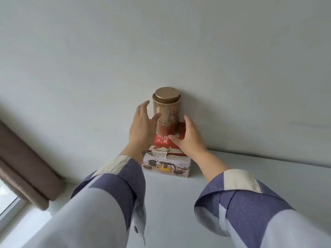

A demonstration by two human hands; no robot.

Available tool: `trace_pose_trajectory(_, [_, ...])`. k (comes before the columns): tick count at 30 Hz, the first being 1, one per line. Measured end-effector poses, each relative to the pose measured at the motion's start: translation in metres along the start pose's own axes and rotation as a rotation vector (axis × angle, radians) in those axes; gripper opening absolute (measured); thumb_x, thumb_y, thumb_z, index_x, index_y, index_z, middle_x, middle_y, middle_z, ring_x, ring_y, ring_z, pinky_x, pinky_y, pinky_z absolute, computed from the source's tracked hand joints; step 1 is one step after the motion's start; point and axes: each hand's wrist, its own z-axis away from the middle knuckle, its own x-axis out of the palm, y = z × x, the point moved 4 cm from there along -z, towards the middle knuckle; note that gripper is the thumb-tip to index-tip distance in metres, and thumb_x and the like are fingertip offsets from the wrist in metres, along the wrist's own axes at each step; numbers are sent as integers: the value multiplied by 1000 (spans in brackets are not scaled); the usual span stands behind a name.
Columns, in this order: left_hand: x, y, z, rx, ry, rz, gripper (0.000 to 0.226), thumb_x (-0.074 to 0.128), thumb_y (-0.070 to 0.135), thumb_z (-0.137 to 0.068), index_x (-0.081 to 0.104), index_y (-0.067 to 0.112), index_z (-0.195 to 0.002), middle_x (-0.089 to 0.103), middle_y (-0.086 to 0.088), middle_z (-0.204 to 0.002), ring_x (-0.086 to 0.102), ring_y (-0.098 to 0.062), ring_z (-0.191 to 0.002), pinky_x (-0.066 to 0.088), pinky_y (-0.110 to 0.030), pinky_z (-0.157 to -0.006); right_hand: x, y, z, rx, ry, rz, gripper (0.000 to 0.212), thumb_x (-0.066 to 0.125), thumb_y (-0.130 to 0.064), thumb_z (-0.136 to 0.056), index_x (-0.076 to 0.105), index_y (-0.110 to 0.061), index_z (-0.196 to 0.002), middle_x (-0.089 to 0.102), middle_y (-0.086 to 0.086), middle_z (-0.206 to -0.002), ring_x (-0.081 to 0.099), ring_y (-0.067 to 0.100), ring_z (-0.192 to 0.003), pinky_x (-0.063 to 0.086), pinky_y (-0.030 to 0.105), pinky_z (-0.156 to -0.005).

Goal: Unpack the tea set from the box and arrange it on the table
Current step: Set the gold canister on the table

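A tea set box (pixel 166 164) with a red top and printed pictures of a teapot and cups stands on the white table (pixel 179 203), against the wall. A gold tin canister (pixel 167 111) with a round lid stands upright on top of the box. My left hand (pixel 142 127) is open, fingers spread, just left of the canister, its thumb near the tin's side. My right hand (pixel 189 136) is open on the right side, its fingers over the box's red top close to the canister's base. Neither hand clearly grips anything.
A plain white wall (pixel 161 51) rises directly behind the box. A brown curtain (pixel 23 169) hangs at the left beside a window frame (pixel 10 208). The white tabletop stretches toward me and to the right.
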Motion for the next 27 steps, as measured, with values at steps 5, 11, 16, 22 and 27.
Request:
trace_pose_trajectory(5, [19, -13, -31, 38, -85, 245, 49, 53, 30, -95, 42, 13, -139, 55, 0, -133, 51, -13, -122, 43, -35, -102, 28, 0, -32, 72, 48, -163, 87, 76, -48, -69, 30, -18, -137, 45, 2, -141, 46, 22, -129, 44, 36, -99])
trace_pose_trajectory(11, [25, -12, -32, 93, -71, 284, 45, 53, 34, -94, 49, 14, -134, 60, -1, -125, 55, -10, -114, 49, -36, -93, 29, 6, -43, 67, 77, -184, 91, 82, -38, -67, 29, -15, -137, 47, 4, -140, 46, 24, -129, 44, 35, -100])
trace_pose_trajectory(16, [34, 23, -15, 139, -105, 236, 46, 54, 41, -92, 49, 18, -132, 57, -1, -125, 54, -11, -114, 50, -38, -92, -9, 18, -20, 87, 91, -201, 93, 83, -30, -68, 26, -15, -140, 51, 3, -137, 51, 23, -124, 43, 27, -93])
trace_pose_trajectory(22, [64, 101, 22, 204, -153, 255, 50, 56, 39, -92, 45, 18, -137, 54, -4, -126, 54, -11, -113, 49, -35, -90, -86, 60, 24, 147, 106, -178, 95, 83, -29, -68, 24, -16, -141, 50, 3, -137, 50, 21, -124, 43, 30, -94])
trace_pose_trajectory(27, [114, 176, 70, 202, -189, 338, 52, 57, 40, -91, 42, 25, -138, 55, 3, -129, 53, -8, -114, 48, -32, -90, -162, 119, 70, 169, 121, -165, 94, 82, -26, -69, 24, -15, -142, 52, 2, -133, 52, 21, -121, 42, 27, -89])
